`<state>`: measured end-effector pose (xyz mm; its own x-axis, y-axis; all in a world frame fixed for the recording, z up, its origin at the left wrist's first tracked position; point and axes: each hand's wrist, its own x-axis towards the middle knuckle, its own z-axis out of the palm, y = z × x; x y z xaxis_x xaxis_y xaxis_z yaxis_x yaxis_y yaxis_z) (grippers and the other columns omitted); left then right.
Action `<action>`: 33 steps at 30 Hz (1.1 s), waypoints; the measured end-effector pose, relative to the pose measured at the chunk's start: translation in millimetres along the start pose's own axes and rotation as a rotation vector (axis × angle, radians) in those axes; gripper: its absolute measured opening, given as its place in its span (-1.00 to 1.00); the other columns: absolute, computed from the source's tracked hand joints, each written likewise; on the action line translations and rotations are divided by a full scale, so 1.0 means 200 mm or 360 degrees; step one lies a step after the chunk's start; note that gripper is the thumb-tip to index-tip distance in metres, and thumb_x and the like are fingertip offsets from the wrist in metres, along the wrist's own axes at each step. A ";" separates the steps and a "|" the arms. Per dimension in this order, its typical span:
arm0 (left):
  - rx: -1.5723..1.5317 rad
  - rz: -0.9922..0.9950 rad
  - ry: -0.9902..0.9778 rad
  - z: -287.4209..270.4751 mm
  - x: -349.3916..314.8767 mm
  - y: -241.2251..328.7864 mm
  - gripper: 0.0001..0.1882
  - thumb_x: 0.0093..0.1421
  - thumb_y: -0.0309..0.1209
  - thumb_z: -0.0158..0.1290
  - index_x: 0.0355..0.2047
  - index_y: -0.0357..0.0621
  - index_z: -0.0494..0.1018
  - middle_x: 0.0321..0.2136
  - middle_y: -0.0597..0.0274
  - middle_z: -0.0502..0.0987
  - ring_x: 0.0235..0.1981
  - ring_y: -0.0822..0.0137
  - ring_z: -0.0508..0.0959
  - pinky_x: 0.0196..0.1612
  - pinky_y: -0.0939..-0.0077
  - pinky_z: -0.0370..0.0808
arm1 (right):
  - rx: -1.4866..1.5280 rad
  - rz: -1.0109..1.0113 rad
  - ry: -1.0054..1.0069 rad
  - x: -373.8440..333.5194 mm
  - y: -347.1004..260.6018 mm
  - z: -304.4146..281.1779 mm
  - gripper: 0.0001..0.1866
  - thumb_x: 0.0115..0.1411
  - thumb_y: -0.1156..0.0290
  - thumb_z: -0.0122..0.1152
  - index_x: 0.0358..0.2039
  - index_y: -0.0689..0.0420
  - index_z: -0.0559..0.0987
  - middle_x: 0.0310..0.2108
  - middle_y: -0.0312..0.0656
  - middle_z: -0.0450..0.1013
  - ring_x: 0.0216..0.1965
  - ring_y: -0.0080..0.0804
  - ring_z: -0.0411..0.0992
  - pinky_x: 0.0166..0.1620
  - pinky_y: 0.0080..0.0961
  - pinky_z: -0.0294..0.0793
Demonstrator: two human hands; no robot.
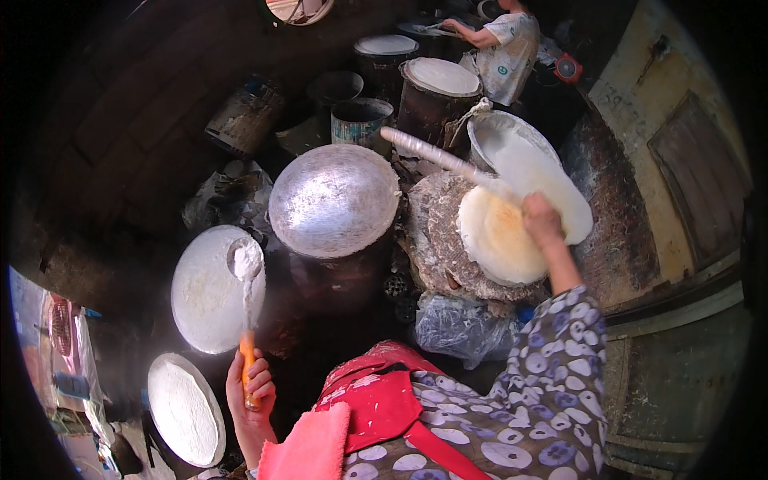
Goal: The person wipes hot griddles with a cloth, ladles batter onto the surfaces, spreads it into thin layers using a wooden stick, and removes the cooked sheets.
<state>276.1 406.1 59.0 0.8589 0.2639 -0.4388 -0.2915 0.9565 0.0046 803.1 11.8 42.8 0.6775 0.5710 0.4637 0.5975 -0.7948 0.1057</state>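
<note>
In my left hand is a ladle with an orange handle; white batter fills and coats its bowl. The ladle hangs over a pale round griddle. My right hand is closed at the near end of a long pale wooden stick, which slants up and left. Under that hand lies a round flatbread, cream with a browned middle, on a rough round stand. Beside it, a pale oval sheet overlaps a metal basin.
A bare shiny griddle stands in the middle. Another griddle at lower left has a white layer. Farther back are drum stoves with white-topped griddles, a bucket and a co-worker. A clear plastic bag lies below the stand.
</note>
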 end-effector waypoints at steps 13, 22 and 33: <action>0.0025 0.0140 0.0070 0.07 -0.05 -0.04 -0.65 0.39 -0.17 -0.22 -0.13 -0.26 0.31 -0.60 0.37 0.24 -0.74 0.56 0.23 -0.71 0.69 0.17 | 0.0884 0.0531 -0.0111 -0.52 -0.58 0.53 -0.69 0.19 0.11 0.15 -0.32 0.12 0.51 -0.34 -0.01 0.39 -0.29 0.05 0.43 -0.26 -0.11 0.42; 0.0024 0.0277 0.0126 0.08 -0.05 -0.07 -0.64 0.39 -0.17 -0.22 -0.14 -0.26 0.31 -0.61 0.37 0.24 -0.76 0.56 0.22 -0.73 0.70 0.19 | 0.1210 0.1008 -0.1021 -0.26 -0.93 0.75 -0.59 0.34 0.15 -0.17 -0.29 0.24 0.51 -0.39 0.25 0.48 -0.32 0.24 0.45 -0.25 0.01 0.40; -0.0041 0.0364 0.0129 0.08 -0.05 -0.06 -0.64 0.40 -0.15 -0.24 -0.15 -0.25 0.31 -0.62 0.37 0.24 -0.77 0.56 0.22 -0.73 0.69 0.18 | 0.1571 0.1300 -0.1225 -0.04 -0.93 0.91 -0.62 0.30 0.17 -0.08 -0.39 0.24 0.53 -0.51 0.04 0.50 -0.47 0.03 0.49 -0.37 -0.14 0.46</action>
<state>279.0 393.3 77.6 0.7328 0.4617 -0.4998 -0.4864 0.8691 0.0896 765.1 193.1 -140.8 0.8257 0.2643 -0.4984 -0.2192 -0.6638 -0.7151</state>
